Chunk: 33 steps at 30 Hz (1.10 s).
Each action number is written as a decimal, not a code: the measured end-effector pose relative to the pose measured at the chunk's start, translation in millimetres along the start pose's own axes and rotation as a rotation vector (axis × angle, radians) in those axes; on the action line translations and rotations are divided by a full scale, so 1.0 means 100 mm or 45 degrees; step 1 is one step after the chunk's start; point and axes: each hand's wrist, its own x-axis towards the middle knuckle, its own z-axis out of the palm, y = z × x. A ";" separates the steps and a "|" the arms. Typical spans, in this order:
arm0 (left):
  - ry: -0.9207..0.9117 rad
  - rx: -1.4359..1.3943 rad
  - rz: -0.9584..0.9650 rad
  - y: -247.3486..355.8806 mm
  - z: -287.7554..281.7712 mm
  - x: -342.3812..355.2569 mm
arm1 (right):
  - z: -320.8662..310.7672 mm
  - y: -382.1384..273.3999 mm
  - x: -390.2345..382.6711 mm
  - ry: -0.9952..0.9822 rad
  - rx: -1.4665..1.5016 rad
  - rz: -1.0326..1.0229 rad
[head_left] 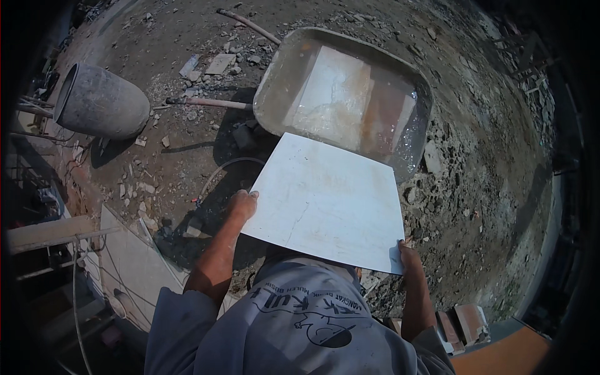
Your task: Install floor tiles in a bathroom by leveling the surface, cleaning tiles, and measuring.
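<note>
A large white tile [331, 200] is held out in front of me, tilted, with faint brownish smudges and a thin dark line on its face. My left hand [244, 205] grips its left edge, the thumb lying on top. On the opposite side, my right hand [409, 256] is closed round the near right corner; its fingers are mostly hidden. Just beyond the tile stands a wheelbarrow [270, 69] filled with murky water. Under that water lie a pale tile [331, 87] and a reddish-brown tile [382, 109], overlapping.
Two wheelbarrow handles [215, 103] stick out to the left. A grey barrel [103, 103] lies tilted farther left. Rubble and broken pieces [220, 64] litter the dirt ground. Stacked tiles [462, 325] sit at the lower right, beside an orange surface [506, 353]. A hose [228, 165] curves near my left hand.
</note>
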 end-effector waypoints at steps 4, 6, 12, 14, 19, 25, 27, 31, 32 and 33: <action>0.043 -0.082 0.036 -0.24 0.08 -0.05 | 0.05 0.07 -0.06 0.059 0.003 -0.047; 0.046 -0.117 0.036 -0.39 0.15 -0.11 | 0.03 0.16 -0.03 0.089 -0.053 -0.075; 0.049 -0.303 -0.136 -1.03 0.33 -0.39 | 0.14 -0.05 -0.41 -0.026 -0.226 -0.211; 0.097 -0.360 -0.180 -1.05 0.35 -0.58 | 0.14 -0.11 -0.55 -0.093 -0.217 -0.292; 0.163 -0.566 -0.354 -1.65 0.70 -0.89 | 0.41 -0.65 -0.78 -0.146 -0.567 -0.419; 0.166 -0.555 -0.438 -2.20 0.73 -1.40 | 0.87 -0.93 -0.87 -0.257 -0.804 -0.468; 0.124 -0.446 -0.397 -2.44 0.80 -1.39 | 1.16 -1.06 -0.96 -0.245 -0.771 -0.457; 0.186 -0.739 -0.722 -2.89 0.70 -1.30 | 1.78 -1.20 -0.73 -0.360 -0.874 -0.491; 0.141 -0.718 -0.750 -3.03 0.67 -1.24 | 2.00 -1.25 -0.82 -0.245 -0.979 -0.525; 0.151 -0.735 -0.754 -3.16 0.61 -1.18 | 2.20 -1.33 -0.91 -0.245 -0.986 -0.544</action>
